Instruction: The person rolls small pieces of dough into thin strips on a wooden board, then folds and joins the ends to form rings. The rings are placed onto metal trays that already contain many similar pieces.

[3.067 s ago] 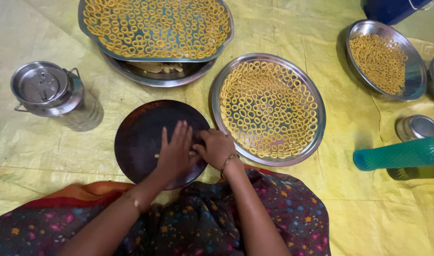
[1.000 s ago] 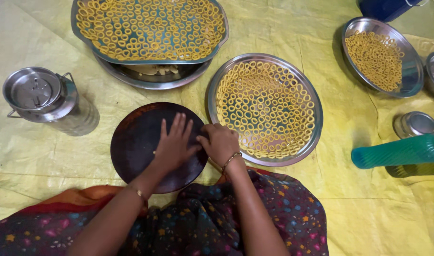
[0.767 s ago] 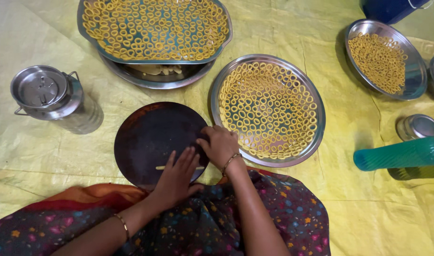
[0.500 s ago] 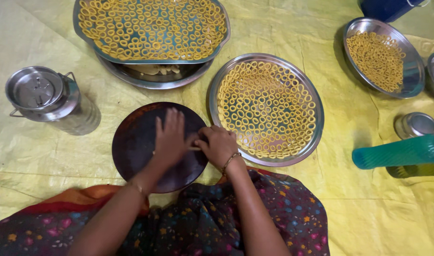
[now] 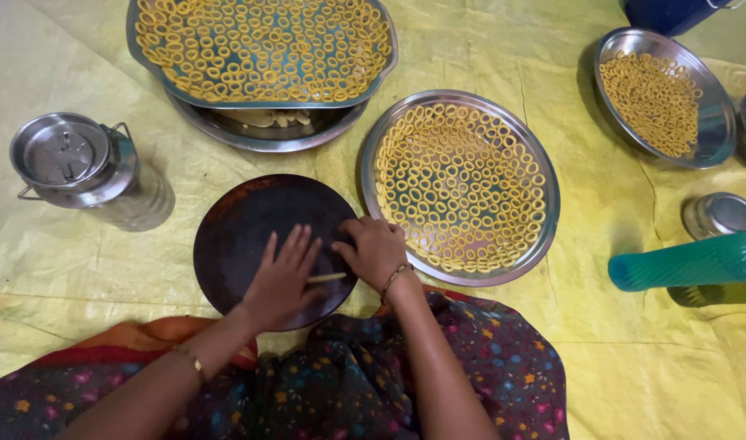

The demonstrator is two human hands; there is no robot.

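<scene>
Dough strip (image 5: pixel 326 278), thin and pale, lies on a dark round board (image 5: pixel 243 224) at the near edge of a yellow sheet (image 5: pixel 80 269), just in front of a seated person's patterned lap. The left hand (image 5: pixel 282 279) presses flat on the strip, fingers spread and straight, gripping nothing. The right hand (image 5: pixel 375 251) is curled at the board's right rim, its fingertips pinched on the strip's right end. Half a second ago the left hand lay farther up the board with its fingers over the strip; now it has drawn back toward the lap and the strip shows beyond the palm. The right hand has barely shifted.

Just right of the board, touching the right hand's knuckles, sits a steel plate (image 5: pixel 544 236) filled with yellow dough rings (image 5: pixel 461 186). Toward the far edge, a tray (image 5: pixel 385 65) packed with more rings rests atop another steel dish (image 5: pixel 226 126). A lidded steel can (image 5: pixel 88 171) stands near the left edge, well apart from the board. At the far right corner a smaller plate (image 5: pixel 711 134) holds a patch of rings; below it are a small steel cup (image 5: pixel 721 216) and a green plastic piece (image 5: pixel 686 262). None of these has moved between the frames.
</scene>
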